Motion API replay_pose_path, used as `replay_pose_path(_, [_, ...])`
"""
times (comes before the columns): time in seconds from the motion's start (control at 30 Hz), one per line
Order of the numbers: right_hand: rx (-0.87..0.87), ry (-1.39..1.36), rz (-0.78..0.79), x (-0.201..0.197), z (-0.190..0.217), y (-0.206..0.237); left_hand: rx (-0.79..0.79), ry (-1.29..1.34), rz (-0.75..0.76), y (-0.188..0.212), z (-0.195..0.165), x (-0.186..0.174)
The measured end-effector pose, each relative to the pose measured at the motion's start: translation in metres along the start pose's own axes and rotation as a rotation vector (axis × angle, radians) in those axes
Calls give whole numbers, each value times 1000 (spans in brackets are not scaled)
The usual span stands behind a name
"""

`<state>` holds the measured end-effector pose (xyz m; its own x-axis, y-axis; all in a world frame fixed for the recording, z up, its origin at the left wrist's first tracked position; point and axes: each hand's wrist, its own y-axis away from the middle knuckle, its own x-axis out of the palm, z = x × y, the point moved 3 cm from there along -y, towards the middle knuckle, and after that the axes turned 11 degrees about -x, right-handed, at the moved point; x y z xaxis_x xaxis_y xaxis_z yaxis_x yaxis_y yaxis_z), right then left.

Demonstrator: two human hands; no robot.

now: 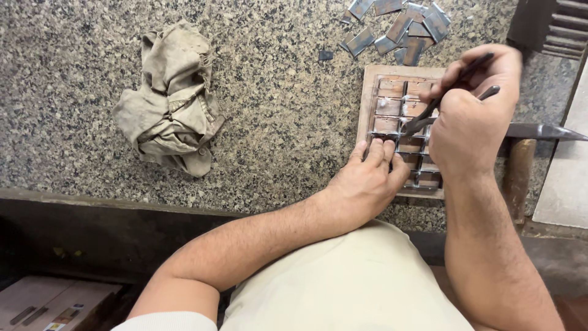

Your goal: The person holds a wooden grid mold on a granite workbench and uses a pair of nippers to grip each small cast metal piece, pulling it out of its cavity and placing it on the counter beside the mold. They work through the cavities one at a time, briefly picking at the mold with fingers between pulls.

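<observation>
A right hand (471, 125) hides much of a square wooden tray (370, 98) of small rectangular metal pieces (387, 124), its grip closed around thin dark tweezers (438, 107) whose tips meet the grid. The left hand (367, 181) presses its fingertips (381, 149) flat on the tray's near rows. Loose metal pieces (401, 27) and a crumpled beige rag (171, 101) lie on the speckled granite desk (275, 92); a hammer (527, 138) is partly hidden.

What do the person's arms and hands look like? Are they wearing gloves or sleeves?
No gloves. The left hand and the right hand are both bare, with no rings, watch or bracelets showing. Both forearms are bare too, with some hair on them. A short, pale cream sleeve shows only at the top of the left arm. The fingers look plain, with short nails.
</observation>
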<state>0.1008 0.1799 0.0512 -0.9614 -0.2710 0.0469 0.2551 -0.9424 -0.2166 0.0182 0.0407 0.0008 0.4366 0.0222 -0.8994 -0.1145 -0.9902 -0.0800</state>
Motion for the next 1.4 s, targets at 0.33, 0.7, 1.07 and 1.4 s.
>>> replay_pose_path(0.33, [-244,-115,-18,-12,1,48,-14,21,77,0,-1,6])
replay_pose_path(0.7, [-324,-115,-162,-81,85,62,29,164,-78,3,-2,-13])
replay_pose_path(1.07, [-163,-311,-282,-71,12,27,-18,-7,21,-5,-6,-22])
replay_pose_path(1.4, [-28,-298,-277,-47,3,20,-36,-127,299,-24,-12,-23])
